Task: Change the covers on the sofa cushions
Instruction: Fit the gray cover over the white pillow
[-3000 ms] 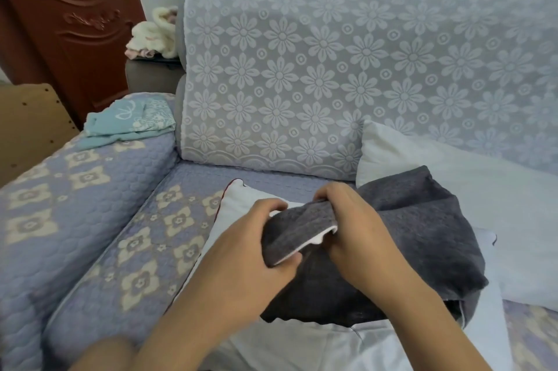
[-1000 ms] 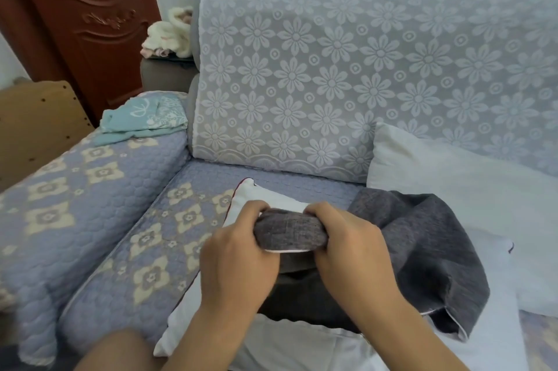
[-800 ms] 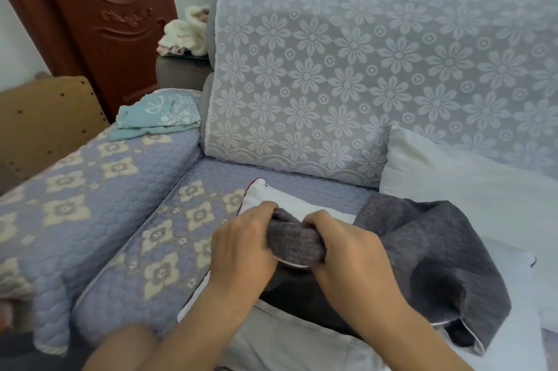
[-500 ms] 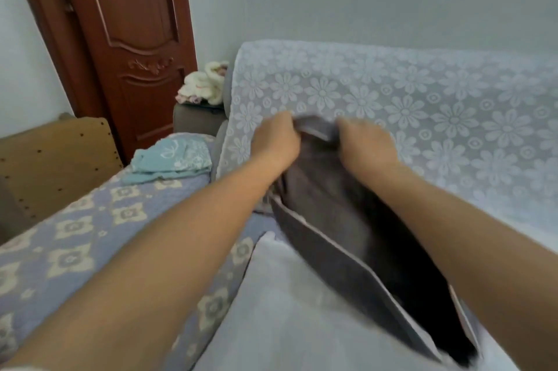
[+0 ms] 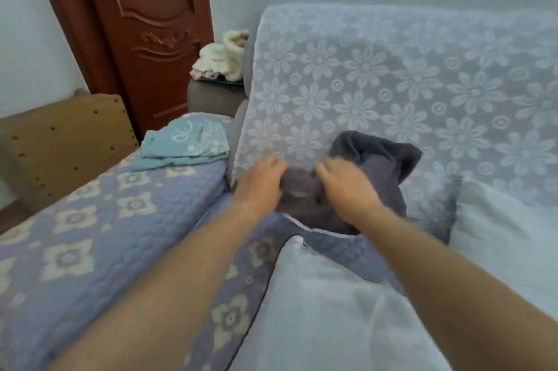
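Both arms have swung out from the lap toward the sofa's back corner, carrying the grey cover [image 5: 374,171] off the white cushion [image 5: 326,310] it lay on a second ago. Fingers of the left hand [image 5: 261,181] and of the right hand [image 5: 344,181] curl over a bunched edge of that cover, close together; motion blur hides whether they are pinching tight or starting to let go. Outward from the knuckles, the cloth bulges up in a soft hump against the lace backrest throw [image 5: 392,83], its pale piped hem trailing down to the seat.

By the look of it, the step is setting the removed cover aside. Done well, that means dropping it clear into the corner, away from both bare cushions, so it cannot tangle with the fresh one.

Its grey fabric looks thick, woven and limp, folding heavily. By contrast the bare cushion is smooth, white and plump, and another white cushion [image 5: 507,234] leans at right. Under the arms, the quilted seat pad [image 5: 99,249] is stitched in scales with cream flower blocks; a folded teal cloth [image 5: 185,144] sits on the armrest.
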The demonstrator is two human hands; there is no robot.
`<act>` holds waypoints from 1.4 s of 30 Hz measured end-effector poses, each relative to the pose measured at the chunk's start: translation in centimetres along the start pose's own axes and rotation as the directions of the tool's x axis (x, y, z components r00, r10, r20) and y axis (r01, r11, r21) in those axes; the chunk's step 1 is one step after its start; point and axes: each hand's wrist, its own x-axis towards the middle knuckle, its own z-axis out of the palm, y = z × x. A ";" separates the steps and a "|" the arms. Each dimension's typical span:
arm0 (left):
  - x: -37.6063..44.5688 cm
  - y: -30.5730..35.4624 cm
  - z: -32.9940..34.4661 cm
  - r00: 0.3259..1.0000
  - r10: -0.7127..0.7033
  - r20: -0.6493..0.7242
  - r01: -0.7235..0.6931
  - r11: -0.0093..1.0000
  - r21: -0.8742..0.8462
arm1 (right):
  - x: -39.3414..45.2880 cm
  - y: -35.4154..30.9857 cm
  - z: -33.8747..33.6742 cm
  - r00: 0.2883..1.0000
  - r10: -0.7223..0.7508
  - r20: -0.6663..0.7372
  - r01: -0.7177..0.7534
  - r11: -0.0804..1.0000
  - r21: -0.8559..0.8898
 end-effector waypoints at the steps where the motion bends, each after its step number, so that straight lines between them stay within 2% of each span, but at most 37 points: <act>1: -2.0 -1.2 2.7 0.992 -0.051 0.112 0.052 0.999 -0.009 | -1.5 -1.1 2.9 0.988 -0.019 0.152 0.017 1.000 0.014; 3: -5.6 -2.8 7.1 0.939 -0.182 0.292 0.195 0.981 -0.015 | -4.0 -3.4 7.0 0.909 -0.012 0.416 -0.020 0.997 0.073; 5: -7.9 -3.9 10.0 0.870 -0.283 0.405 0.303 0.953 0.014 | -5.6 -5.0 9.1 0.777 0.008 0.629 -0.168 0.966 0.195; 6: -8.7 -4.1 11.0 0.845 -0.306 0.438 0.332 0.943 0.019 | -6.1 -5.2 9.7 0.703 0.016 0.711 -0.286 0.922 0.262; 7: -9.0 -3.9 11.3 0.833 -0.323 0.450 0.362 0.932 0.000 | -6.3 -5.1 9.7 0.667 0.021 0.745 -0.396 0.856 0.331; 8: -9.1 -3.6 11.3 0.832 -0.333 0.443 0.397 0.916 -0.059 | -6.5 -4.9 9.4 0.663 0.042 0.747 -0.478 0.792 0.380; 10: -8.9 -2.4 10.9 0.846 -0.357 0.395 0.469 0.850 -0.237 | -6.9 -3.7 8.2 0.708 0.102 0.699 -0.554 0.693 0.461; 12: -8.8 -1.0 10.1 0.865 -0.387 0.320 0.492 0.781 -0.385 | -8.0 -2.3 6.2 0.745 0.160 0.648 -0.577 0.641 0.506; 13: -8.8 -0.2 9.8 0.882 -0.375 0.285 0.467 0.769 -0.436 | -8.8 -1.8 5.0 0.764 0.166 0.624 -0.568 0.632 0.527; 15: -9.5 1.1 9.4 0.929 -0.285 0.238 0.367 0.799 -0.477 | -11.0 -0.9 3.1 0.791 0.118 0.601 -0.500 0.691 0.522; 17: -10.7 1.3 9.3 0.955 -0.177 0.239 0.269 0.859 -0.435 | -13.0 -0.5 1.7 0.743 0.054 0.667 -0.437 0.795 0.421; 19: -12.4 -0.2 9.8 0.952 -0.140 0.272 0.238 0.898 -0.370 | -14.0 -0.7 1.3 0.702 0.053 0.710 -0.383 0.869 0.314; 20: -13.4 -0.8 9.6 0.939 -0.167 0.300 0.268 0.903 -0.335 | -14.3 -1.1 0.8 0.719 0.067 0.692 -0.357 0.889 0.285; 22: -15.4 -2.0 9.1 0.895 -0.265 0.358 0.375 0.882 -0.285 | -13.3 -3.1 0.2 0.811 0.042 0.584 -0.290 0.896 0.337; 23: -16.4 -2.3 8.7 0.890 -0.284 0.358 0.393 0.874 -0.284 | -12.6 -4.2 -0.4 0.850 0.022 0.527 -0.266 0.880 0.393; 25: -18.2 -2.1 7.6 0.911 -0.276 0.307 0.365 0.886 -0.287 | -11.8 -5.7 -1.5 0.870 -0.013 0.492 -0.261 0.835 0.484; 28: -19.9 -0.4 5.7 0.963 -0.147 0.226 0.214 0.927 -0.309 | -13.8 -3.9 -2.3 0.829 -0.019 0.560 -0.268 0.864 0.426; 31: -19.7 3.0 4.2 0.973 0.032 0.226 0.019 0.975 -0.221 | -17.5 -0.3 -3.2 0.758 0.110 0.643 -0.279 0.945 0.168; 34: -19.1 4.9 3.5 0.970 0.112 0.214 -0.058 0.969 -0.242 | -20.8 1.1 -4.8 0.751 0.227 0.619 -0.344 0.936 0.074; 37: -20.4 3.3 2.9 0.970 0.093 0.224 0.002 0.920 -0.392 | -22.4 -0.3 -6.6 0.840 0.233 0.491 -0.343 0.928 0.148; 39: -22.2 1.8 2.3 0.971 0.053 0.233 0.083 0.841 -0.535 | -21.9 -2.6 -7.3 0.915 0.222 0.336 -0.303 0.929 0.211; 42: -25.0 0.7 0.9 0.960 -0.020 0.279 0.209 0.714 -0.668 | -19.4 -6.4 -7.5 0.970 0.157 0.187 -0.211 0.924 0.318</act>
